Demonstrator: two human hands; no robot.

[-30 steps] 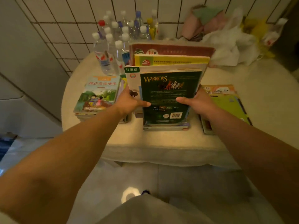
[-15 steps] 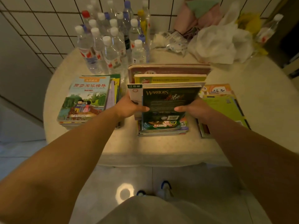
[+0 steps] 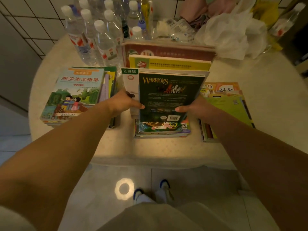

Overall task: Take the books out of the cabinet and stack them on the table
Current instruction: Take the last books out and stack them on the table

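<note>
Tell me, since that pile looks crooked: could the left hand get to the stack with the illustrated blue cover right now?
Probably not yet: the left hand grips the upright bundle of books. The stack lies just beside it, nothing between.

On the counter three stacks of books lie in a row: the left stack, the middle stack, and the right stack. Above the middle stack a bundle of books is held between the left hand and the right hand. Behind the left stack stand water bottles; behind the right stack lies a plastic bag.
</note>
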